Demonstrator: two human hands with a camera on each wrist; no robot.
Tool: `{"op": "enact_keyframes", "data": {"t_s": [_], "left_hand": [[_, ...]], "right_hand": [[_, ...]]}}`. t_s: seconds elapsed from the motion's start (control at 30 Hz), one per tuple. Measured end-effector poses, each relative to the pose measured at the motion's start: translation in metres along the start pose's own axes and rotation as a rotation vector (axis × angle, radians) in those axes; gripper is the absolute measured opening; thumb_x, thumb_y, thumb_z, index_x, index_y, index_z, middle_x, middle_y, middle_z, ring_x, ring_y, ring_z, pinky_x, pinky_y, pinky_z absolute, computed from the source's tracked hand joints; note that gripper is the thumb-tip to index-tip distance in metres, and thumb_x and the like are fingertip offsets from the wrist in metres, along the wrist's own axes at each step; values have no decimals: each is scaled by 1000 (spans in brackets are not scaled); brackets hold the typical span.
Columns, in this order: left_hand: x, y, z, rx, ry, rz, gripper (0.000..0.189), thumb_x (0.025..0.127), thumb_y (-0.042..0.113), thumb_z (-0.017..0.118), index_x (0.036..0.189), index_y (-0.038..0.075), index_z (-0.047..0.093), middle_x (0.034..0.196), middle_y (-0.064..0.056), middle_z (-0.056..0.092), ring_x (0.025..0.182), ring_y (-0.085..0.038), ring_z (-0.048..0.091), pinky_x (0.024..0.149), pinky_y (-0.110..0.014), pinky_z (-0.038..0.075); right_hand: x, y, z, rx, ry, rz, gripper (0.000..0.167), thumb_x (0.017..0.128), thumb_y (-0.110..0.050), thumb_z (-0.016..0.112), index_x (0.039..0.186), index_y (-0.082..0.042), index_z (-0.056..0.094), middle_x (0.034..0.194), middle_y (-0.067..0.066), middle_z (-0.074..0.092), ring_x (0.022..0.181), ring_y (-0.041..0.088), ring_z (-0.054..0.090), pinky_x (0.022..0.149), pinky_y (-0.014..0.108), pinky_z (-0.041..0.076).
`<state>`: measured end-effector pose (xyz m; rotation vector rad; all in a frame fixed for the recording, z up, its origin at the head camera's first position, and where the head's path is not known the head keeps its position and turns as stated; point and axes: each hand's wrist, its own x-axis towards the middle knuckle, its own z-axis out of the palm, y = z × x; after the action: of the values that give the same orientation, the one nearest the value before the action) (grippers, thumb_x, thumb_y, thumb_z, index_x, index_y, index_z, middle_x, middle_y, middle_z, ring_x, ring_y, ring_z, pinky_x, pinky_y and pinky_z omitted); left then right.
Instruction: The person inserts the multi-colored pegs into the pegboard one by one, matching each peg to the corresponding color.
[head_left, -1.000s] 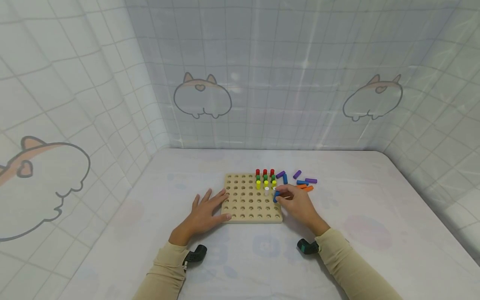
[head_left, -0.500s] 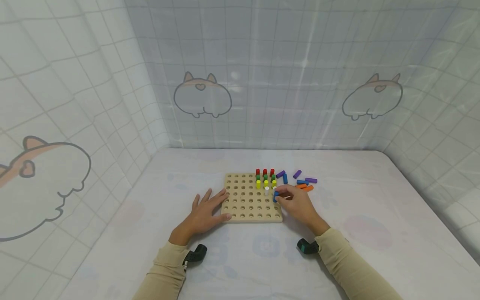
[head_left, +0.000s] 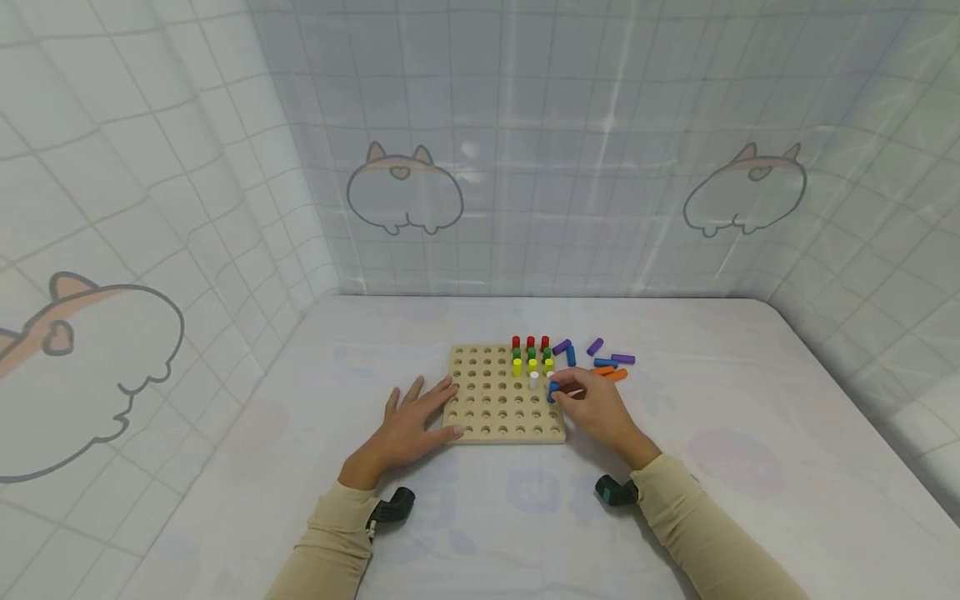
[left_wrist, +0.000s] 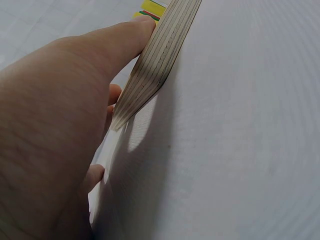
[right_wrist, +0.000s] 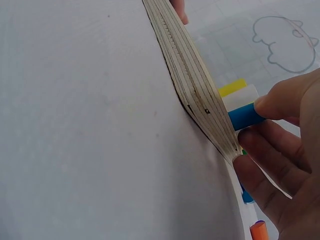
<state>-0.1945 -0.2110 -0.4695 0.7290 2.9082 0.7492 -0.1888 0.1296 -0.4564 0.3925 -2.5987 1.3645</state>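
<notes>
A pale wooden pegboard (head_left: 494, 422) lies flat on the table, with rows of round holes. My left hand (head_left: 405, 433) has its fingers spread over the board's left edge, the thumb (left_wrist: 142, 31) at the near corner. My right hand (head_left: 600, 417) pinches a blue peg (right_wrist: 246, 116) between thumb and fingers at the right-hand column, its lower end right at the board's surface. Just behind stand white pegs (head_left: 534, 381), then yellow pegs (head_left: 532, 367), green pegs (head_left: 532, 354) and red pegs (head_left: 531, 342), each row a step farther back.
Beyond the right hand lie loose purple pegs (head_left: 596, 347), blue pegs (head_left: 571, 356) and orange pegs (head_left: 617, 376) on the white-covered table (head_left: 525, 542). A black device (head_left: 617, 492) sits at each wrist. Tiled-pattern curtains (head_left: 570, 167) enclose the table's back and sides.
</notes>
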Motion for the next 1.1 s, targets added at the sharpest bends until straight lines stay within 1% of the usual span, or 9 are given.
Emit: {"op": "enact_keyframes", "data": {"t_s": [0.23, 0.4, 0.57, 0.7, 0.77, 0.83, 0.93, 1.03, 1.1], "left_hand": [[0, 1, 0, -5, -2, 0, 79, 91, 65, 58, 156, 23, 40, 164, 8, 26, 152, -40, 6, 113, -68, -7], [1, 2, 0, -7, -3, -5, 80, 91, 65, 58, 156, 23, 39, 164, 8, 25, 152, -39, 6, 114, -67, -8], [1, 3, -1, -8, -2, -6, 80, 91, 64, 58, 156, 22, 39, 164, 8, 24, 152, -39, 7, 114, -66, -8], [2, 3, -2, -9, -3, -1, 80, 91, 64, 59, 156, 22, 39, 164, 8, 25, 152, -40, 6, 114, -66, -8], [2, 4, -2, -4, -1, 3, 80, 91, 64, 59, 156, 22, 40, 164, 7, 25, 152, -40, 7, 114, -67, -8], [2, 4, -2, 3, -1, 4, 80, 91, 64, 58, 156, 22, 40, 163, 8, 26, 152, -40, 7, 114, -67, -7], [2, 6, -3, 3, -1, 2, 79, 91, 63, 59, 156, 21, 40, 163, 7, 26, 151, -41, 8, 114, -68, -7], [1, 7, -4, 1, -2, -4, 79, 91, 63, 59, 156, 21, 40, 163, 7, 26, 151, -41, 8, 114, -68, -7], [1, 7, -3, 0, -2, -7, 80, 91, 64, 59, 156, 21, 40, 163, 7, 26, 151, -41, 8, 114, -68, -7]], "right_hand": [[1, 1, -4, -13, -15, 33, 19, 92, -16, 74, 111, -13, 70, 101, -3, 71, 93, 14, 67, 85, 37, 57], [5, 7, -17, -3, -22, 68, 16, 94, -21, 73, 109, -16, 71, 103, -5, 71, 96, 16, 66, 87, 41, 55], [11, 20, -38, -14, 37, 77, 16, 95, -19, 71, 109, -11, 72, 107, 0, 71, 96, 18, 66, 87, 39, 54], [13, 29, -56, -19, 105, 130, 17, 97, -18, 68, 111, -9, 70, 108, 5, 72, 98, 21, 66, 85, 37, 55], [12, 33, -64, -20, 128, 166, 20, 98, -19, 67, 113, -8, 69, 111, 8, 70, 102, 24, 64, 86, 40, 55], [12, 38, -70, -36, 142, 196, 22, 99, -21, 65, 116, -8, 69, 115, 9, 69, 107, 27, 61, 89, 43, 53], [11, 45, -77, -46, 152, 212, 24, 100, -21, 63, 118, -6, 69, 117, 11, 68, 113, 30, 58, 94, 48, 50], [10, 51, -80, -60, 153, 217, 23, 100, -18, 62, 117, -5, 69, 117, 12, 68, 115, 32, 56, 95, 50, 47], [10, 55, -80, -59, 145, 237, 24, 100, -19, 62, 118, -6, 69, 118, 12, 67, 116, 33, 55, 96, 51, 46]]}}
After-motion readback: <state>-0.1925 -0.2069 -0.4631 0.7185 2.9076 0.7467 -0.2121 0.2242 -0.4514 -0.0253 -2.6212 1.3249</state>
